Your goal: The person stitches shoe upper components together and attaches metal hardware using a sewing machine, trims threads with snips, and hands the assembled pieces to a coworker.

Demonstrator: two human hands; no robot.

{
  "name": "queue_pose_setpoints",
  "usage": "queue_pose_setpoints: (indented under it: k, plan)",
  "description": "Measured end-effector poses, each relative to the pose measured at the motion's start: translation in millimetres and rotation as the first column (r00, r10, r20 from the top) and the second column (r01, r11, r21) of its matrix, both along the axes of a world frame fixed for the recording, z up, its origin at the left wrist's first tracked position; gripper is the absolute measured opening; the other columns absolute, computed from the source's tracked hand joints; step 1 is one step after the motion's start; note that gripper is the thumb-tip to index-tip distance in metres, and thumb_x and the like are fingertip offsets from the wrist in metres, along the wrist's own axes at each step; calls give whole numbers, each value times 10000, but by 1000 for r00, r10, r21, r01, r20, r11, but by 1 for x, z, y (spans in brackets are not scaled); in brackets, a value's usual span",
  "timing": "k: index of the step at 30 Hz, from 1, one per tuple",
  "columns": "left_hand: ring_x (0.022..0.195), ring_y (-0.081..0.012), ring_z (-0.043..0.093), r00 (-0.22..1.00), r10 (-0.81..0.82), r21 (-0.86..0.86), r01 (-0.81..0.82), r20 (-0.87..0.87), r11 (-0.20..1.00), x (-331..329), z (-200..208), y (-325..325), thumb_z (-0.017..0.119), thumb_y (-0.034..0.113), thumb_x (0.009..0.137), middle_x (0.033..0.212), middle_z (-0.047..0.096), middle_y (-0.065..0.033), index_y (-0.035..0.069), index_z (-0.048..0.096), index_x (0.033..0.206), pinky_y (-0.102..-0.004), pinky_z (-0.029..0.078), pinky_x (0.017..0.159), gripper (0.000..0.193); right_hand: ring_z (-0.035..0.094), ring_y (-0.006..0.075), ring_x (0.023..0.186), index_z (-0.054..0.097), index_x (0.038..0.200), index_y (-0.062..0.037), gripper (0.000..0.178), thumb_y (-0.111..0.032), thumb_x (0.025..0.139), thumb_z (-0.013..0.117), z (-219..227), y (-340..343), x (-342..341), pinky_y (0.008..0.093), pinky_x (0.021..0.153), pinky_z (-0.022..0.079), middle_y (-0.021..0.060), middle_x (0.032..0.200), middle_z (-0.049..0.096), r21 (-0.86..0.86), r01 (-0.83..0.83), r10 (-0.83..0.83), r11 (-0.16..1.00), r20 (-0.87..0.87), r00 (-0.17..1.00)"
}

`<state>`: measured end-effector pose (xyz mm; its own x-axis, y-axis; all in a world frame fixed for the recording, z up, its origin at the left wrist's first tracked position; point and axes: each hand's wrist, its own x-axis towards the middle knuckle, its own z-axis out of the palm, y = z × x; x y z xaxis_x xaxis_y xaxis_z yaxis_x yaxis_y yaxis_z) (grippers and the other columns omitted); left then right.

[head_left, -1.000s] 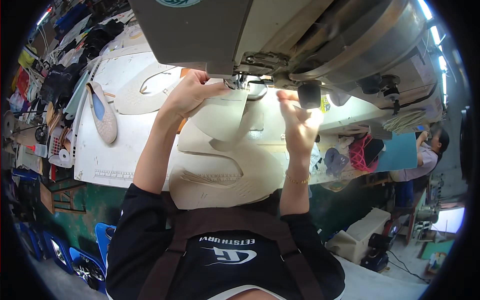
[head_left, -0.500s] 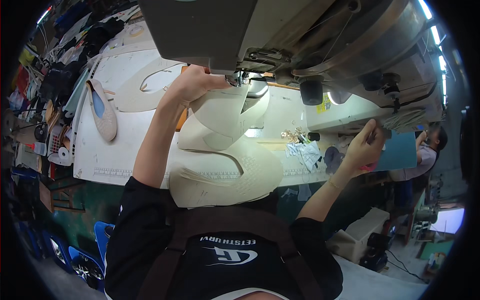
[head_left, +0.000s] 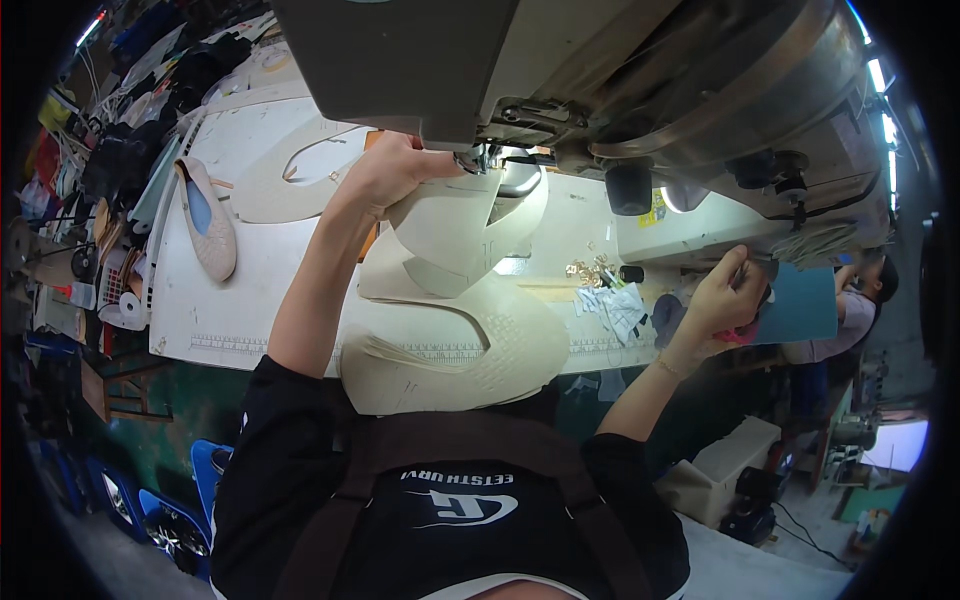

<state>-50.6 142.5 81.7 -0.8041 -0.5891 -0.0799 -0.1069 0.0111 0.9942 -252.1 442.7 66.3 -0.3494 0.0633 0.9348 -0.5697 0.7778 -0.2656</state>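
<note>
My left hand [head_left: 395, 170] grips the edge of a cream shoe upper [head_left: 445, 235] right beside the presser foot [head_left: 478, 160] of a sewing machine [head_left: 400, 70]. The fingertips are partly hidden behind the upper and the machine. A stack of cream shoe uppers [head_left: 525, 345] with a woven pattern lies at the table's front edge, against my body. Off to the right, under the machine arm, my right hand [head_left: 725, 300] is raised with curled fingers. Something small and dark shows between them, too unclear to name.
A finished beige flat shoe [head_left: 208, 225] and more cream uppers [head_left: 280, 175] lie on the white table [head_left: 270, 290] at left. Gold buckles [head_left: 592, 270] and white scraps [head_left: 615, 310] sit right of the needle. Another person [head_left: 860, 310] is at far right.
The cream upper under the presser foot has shifted slightly. My right hand's fingers have curled in more, while my left hand stays at the needle.
</note>
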Motion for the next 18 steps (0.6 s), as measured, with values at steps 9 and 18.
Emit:
queue_pose_setpoints:
  k: [9, 18]
  plan:
    - [713, -166, 610, 998, -49, -19, 50, 40, 999, -2, -9, -10, 673, 145, 598, 837, 648, -95, 17, 669, 902, -291, 492, 654, 330, 582, 187, 539, 555, 652, 5, 220, -149, 799, 608, 2, -1, 0, 291, 472, 447, 71, 693, 596, -22, 16, -16, 1000, -6, 1000]
    - [715, -169, 606, 998, -54, -54, 56, 35, 997, 0, 1, -7, 688, 134, 590, 842, 649, -92, 30, 668, 908, -286, 484, 669, 335, 591, 180, 562, 594, 702, 14, 192, -142, 813, 609, 9, 2, -1, 273, 483, 464, 74, 718, 606, -2, 17, -17, 1000, -81, 997]
